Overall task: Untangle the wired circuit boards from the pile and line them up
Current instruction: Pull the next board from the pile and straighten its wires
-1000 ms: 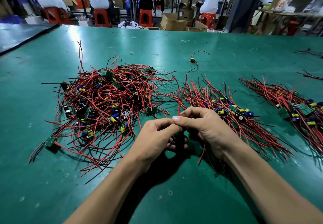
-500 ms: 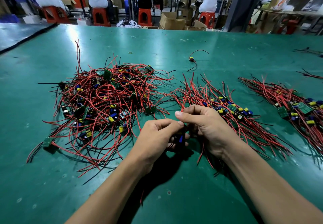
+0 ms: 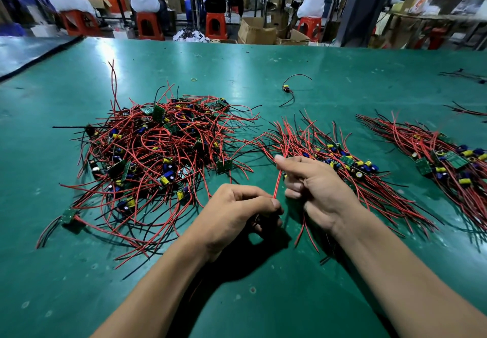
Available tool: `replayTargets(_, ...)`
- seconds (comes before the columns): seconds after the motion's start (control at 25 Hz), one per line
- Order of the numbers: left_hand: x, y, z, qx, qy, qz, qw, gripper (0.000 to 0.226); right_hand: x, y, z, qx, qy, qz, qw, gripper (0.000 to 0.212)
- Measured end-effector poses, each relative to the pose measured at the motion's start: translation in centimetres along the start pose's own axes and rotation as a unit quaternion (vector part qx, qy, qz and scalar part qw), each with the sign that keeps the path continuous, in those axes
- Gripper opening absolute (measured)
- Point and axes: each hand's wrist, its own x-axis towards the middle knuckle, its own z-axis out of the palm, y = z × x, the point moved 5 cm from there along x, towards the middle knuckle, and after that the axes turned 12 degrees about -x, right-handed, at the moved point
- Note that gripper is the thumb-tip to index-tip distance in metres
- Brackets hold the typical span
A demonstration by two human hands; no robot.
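A tangled pile [image 3: 152,158] of small green circuit boards with red and black wires lies at the left of the green table [image 3: 237,74]. A lined-up row [image 3: 350,163] of boards lies right of centre, a second row [image 3: 448,161] further right. Between pile and first row, my left hand [image 3: 237,213] pinches the lower end of a red wire [image 3: 277,182]. My right hand [image 3: 316,187] grips the same wired board higher up, its fingers curled round it; the board itself is mostly hidden. Red wire ends hang below my right hand.
A single wired board [image 3: 287,88] lies alone further back, with a small rubber band [image 3: 194,79] to its left. Loose wires [image 3: 466,75] lie at the far right edge. Beyond the table, people sit on red stools [image 3: 147,25] among cardboard boxes [image 3: 255,31].
My hands have drawn apart: the right one rose slightly toward the first row, the left one dropped, and a red wire is now stretched straight between them.
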Motion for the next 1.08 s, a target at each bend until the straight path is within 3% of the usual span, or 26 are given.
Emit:
replayTargets(0.36, 0.0, 0.4, -0.2, 0.001, 0.028, 0.01, 1.0, 0.019, -0.4, -1.7, -0.5, 0.234, -0.019, 0.068, 0.97, 0.018)
replayTargets(0.48, 0.1, 0.5, -0.3, -0.001, 0.056, 0.025, 0.998, 0.015, -0.5, -1.7, -0.5, 0.259, -0.025, 0.084, 0.962, 0.029)
replayTargets(0.64, 0.1, 0.4, -0.6, -0.013, 0.088, 0.027, 0.996, 0.014, -0.4, -1.7, -0.5, 0.252, -0.039, 0.065, 0.965, 0.024)
replayTargets(0.84, 0.0, 0.2, -0.7, -0.038, 0.09, 0.013, 0.995, 0.017, -0.2, -1.8, -1.1, 0.057, -0.001, -0.023, 0.998, 0.03)
replayTargets(0.96, 0.1, 0.1, -0.7, -0.052, 0.075, 0.004, 0.996, 0.018, -0.5, -1.2, 0.1, -0.08, -0.065, -0.077, 0.992, 0.031)
replayTargets(1.08, 0.1, 0.1, -0.6, -0.076, 0.059, 0.003, 0.995, 0.02, -1.1, 0.1, 1.3, -0.172, -0.152, -0.07, 0.971, 0.024)
